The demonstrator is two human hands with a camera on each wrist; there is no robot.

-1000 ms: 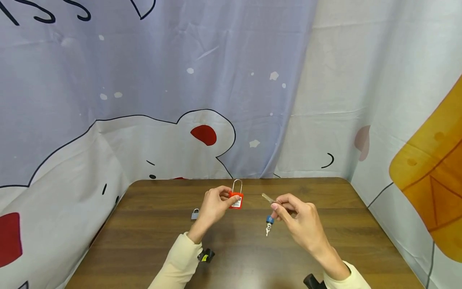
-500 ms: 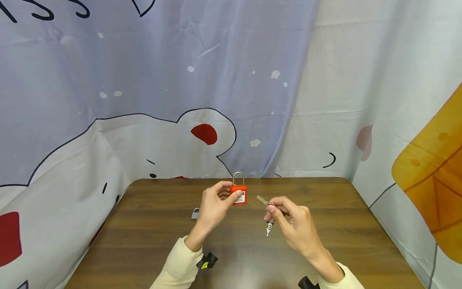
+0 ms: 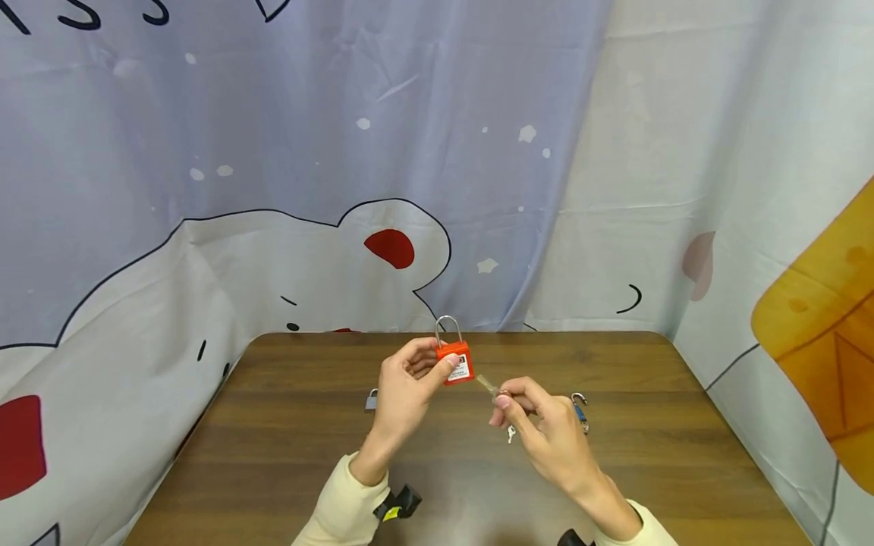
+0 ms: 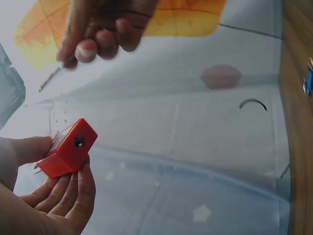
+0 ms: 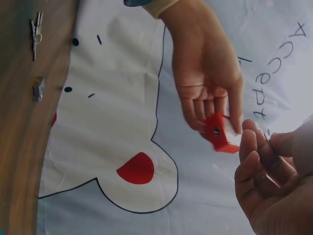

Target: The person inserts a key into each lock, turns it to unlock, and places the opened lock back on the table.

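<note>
My left hand [image 3: 403, 390] grips a red padlock [image 3: 466, 365] by its body, thumb over the white label. The padlock's long shackle points up, leaning a little left. In the left wrist view, the keyhole [image 4: 78, 142] shows on its bottom face. Thumb and fingertips of my right hand [image 3: 549, 432] pinch a key [image 3: 485, 383]. Its tip points up and left at the padlock's lower right corner, with a small gap between them. Just under the right fingers, a small silver key [image 3: 510, 434] shows against the table.
A small silver padlock [image 3: 371, 400] stands on the wooden table [image 3: 307, 425], partly behind the left hand. Right of the right hand lies a blue padlock [image 3: 581, 413] with its shackle open. In the right wrist view, silver keys [image 5: 36, 34] lie on the table. A printed curtain [image 3: 478, 114] hangs behind.
My right hand has moved left with the key, closer to the red padlock. The red padlock has risen slightly and tilted. The blue padlock has come into view beside the right hand.
</note>
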